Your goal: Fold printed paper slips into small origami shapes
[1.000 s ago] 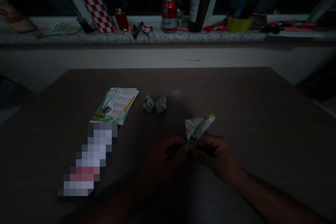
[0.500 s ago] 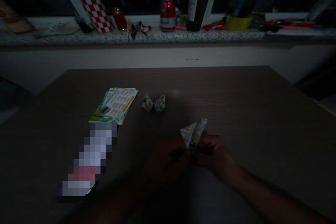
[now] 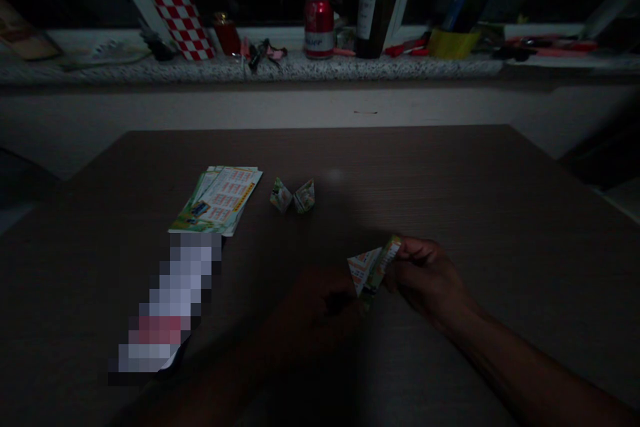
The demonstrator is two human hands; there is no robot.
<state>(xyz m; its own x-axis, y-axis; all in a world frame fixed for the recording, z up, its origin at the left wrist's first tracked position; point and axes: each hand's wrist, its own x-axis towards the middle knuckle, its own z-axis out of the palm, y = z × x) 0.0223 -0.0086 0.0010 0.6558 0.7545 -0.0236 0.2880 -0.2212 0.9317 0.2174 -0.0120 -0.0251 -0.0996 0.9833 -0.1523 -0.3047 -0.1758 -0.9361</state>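
A small folded piece of printed paper [image 3: 373, 270], green and white with orange print, is held above the table between my two hands. One side of it is a triangle, the other a narrow strip slanting up to the right. My left hand [image 3: 320, 307] pinches its lower left part, deep in shadow. My right hand [image 3: 430, 277] has its fingers closed on the strip's right edge, near the upper end. Beyond my hands stand two small pointed folded paper pieces [image 3: 293, 197], close side by side.
A stack of printed leaflets [image 3: 225, 193] lies on the table [image 3: 425, 173] at the left, with a pixelated long object [image 3: 170, 300] just below it. On the granite sill [image 3: 280, 73] stand a red can [image 3: 319, 27], a dark bottle [image 3: 377, 13] and a red-checked tube [image 3: 183, 20].
My right hand has slid up and outward along the folded paper, to the strip's upper end. The paper has shifted slightly right and down. My left hand keeps its hold.
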